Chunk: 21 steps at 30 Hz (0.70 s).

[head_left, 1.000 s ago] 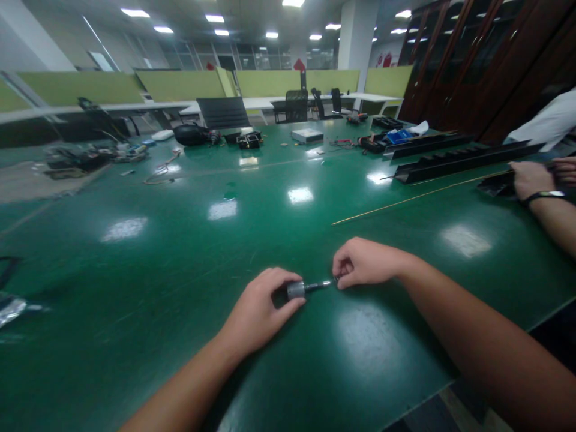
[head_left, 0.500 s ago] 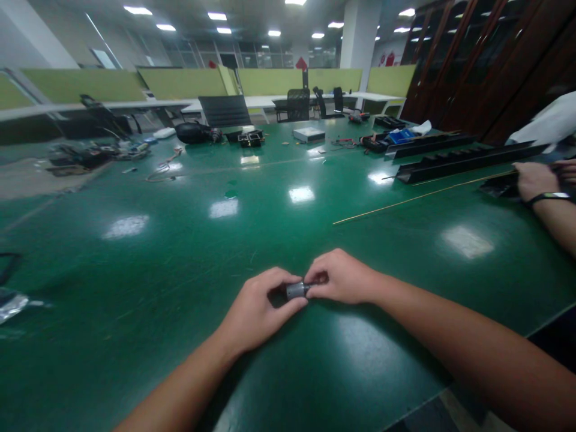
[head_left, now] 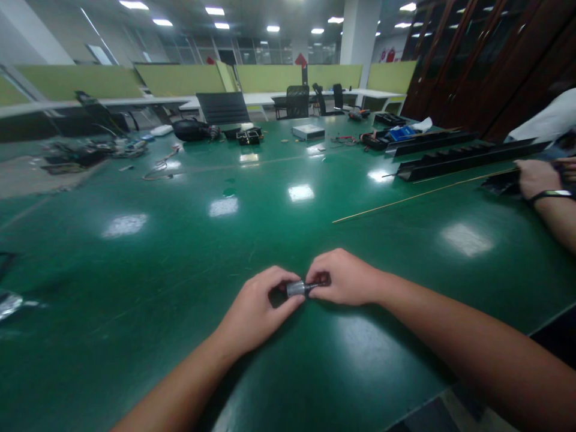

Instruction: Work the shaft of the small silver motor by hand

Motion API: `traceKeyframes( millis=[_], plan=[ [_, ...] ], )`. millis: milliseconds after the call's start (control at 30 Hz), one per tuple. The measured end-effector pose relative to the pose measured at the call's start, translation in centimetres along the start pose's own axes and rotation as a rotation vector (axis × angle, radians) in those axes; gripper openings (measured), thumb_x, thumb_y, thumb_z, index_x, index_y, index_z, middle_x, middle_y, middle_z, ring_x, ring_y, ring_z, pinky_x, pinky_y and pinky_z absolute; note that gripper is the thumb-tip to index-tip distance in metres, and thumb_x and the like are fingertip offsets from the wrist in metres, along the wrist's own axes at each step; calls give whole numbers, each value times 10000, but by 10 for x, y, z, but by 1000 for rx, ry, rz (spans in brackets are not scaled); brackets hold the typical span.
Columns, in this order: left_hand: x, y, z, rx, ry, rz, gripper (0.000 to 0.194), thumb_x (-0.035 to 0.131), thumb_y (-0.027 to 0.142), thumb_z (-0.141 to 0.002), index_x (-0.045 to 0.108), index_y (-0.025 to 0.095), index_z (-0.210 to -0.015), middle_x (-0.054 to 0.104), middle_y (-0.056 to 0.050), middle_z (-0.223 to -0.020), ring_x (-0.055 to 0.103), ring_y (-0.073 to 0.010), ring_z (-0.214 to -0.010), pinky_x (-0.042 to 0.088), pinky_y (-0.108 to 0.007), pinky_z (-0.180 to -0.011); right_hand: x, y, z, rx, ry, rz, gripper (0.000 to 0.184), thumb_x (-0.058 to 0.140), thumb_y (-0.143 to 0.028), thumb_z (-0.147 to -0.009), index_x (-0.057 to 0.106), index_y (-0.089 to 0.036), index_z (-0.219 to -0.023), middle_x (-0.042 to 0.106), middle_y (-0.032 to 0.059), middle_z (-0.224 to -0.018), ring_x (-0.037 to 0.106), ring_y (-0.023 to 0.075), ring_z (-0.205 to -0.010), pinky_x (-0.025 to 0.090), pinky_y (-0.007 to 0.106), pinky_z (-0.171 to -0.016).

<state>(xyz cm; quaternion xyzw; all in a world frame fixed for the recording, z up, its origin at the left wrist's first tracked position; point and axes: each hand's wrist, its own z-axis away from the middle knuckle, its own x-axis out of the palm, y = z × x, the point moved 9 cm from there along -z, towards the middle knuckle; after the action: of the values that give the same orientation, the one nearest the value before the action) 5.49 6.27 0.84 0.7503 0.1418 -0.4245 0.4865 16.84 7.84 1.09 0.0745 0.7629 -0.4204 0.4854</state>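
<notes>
Between my hands is a small grey metal cylinder [head_left: 296, 288], with a thin dark shaft [head_left: 312, 287] coming out of its right end. My left hand [head_left: 258, 309] is closed on the cylinder, thumb on the near side and fingers on the far side. The fingers of my right hand [head_left: 344, 277] pinch the shaft, and its far end is partly hidden in them. Both hands are low over the green tabletop [head_left: 180, 282], close to its near edge.
At right, a co-worker's hand [head_left: 537, 179] with a wristband is beside long black channels [head_left: 468, 161]. A thin yellowish rod [head_left: 387, 205] points toward the middle. Farther back are a silver box [head_left: 308, 131], tools, cables [head_left: 159, 171] and loose parts. Shiny plastic [head_left: 11, 305] lies at far left.
My right fingers have shifted slightly to the right, and more of the shaft shows between my hands. My left hand keeps its hold on the cylinder. The view has tilted slightly.
</notes>
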Motion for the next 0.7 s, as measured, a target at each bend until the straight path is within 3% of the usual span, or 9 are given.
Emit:
traceKeyframes(
  millis=[433, 700],
  plan=[
    [0, -3, 0, -11, 6, -9, 250, 684, 306, -825, 672, 209, -1055, 693, -53, -992, 642, -214, -907, 499, -331, -820, 1, 0, 1, -20, 8, -12, 138, 698, -251, -781, 730, -155, -875, 699, 34, -804, 600, 134, -722, 418, 229, -655],
    [0, 3, 0, 15, -33, -7, 187, 652, 302, -856, 689, 212, -1016, 689, -47, -962, 633, -207, -890, 489, -324, -817, 2, -1, 1, -26, -8, -7, 150, 692, -255, -785, 729, -159, -894, 696, 34, -803, 601, 132, -723, 421, 227, -659]
  ],
)
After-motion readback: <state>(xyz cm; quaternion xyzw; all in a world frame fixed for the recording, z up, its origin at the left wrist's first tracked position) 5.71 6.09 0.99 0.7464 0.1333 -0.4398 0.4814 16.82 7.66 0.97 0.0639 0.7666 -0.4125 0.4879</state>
